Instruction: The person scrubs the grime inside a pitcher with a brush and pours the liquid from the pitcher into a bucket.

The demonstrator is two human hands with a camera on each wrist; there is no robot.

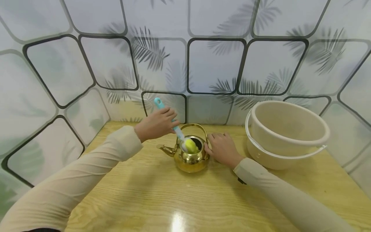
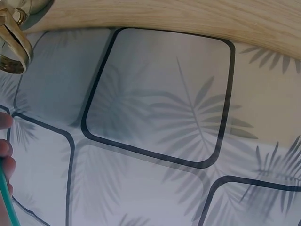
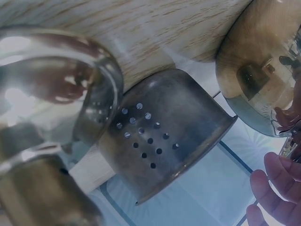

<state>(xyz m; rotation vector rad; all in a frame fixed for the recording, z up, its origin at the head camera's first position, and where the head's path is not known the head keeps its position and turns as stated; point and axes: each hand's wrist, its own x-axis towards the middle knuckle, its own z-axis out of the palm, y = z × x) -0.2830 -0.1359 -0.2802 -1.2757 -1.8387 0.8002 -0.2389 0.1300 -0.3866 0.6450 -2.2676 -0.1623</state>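
Observation:
A shiny gold kettle (image 1: 191, 166) stands lidless on the table, spout to the left and hoop handle (image 1: 195, 125) raised. My left hand (image 1: 157, 124) grips the light blue handle (image 1: 158, 102) of a sponge brush, which slants down to the right. Its yellow and white sponge head (image 1: 190, 146) is in the kettle's mouth. At the kettle's right side, my right hand (image 1: 223, 149) holds it near the handle's base, thumb against the metal. In the right wrist view, a perforated metal strainer (image 3: 164, 120) lies on its side beside a shiny lid (image 3: 56, 89) with a gold knob.
Two nested beige buckets (image 1: 290, 122), with a white bail handle (image 1: 285, 156), stand on the right, close to my right forearm. The wooden table (image 1: 139, 199) meets a patterned wall (image 1: 215, 66) at the back and on both sides.

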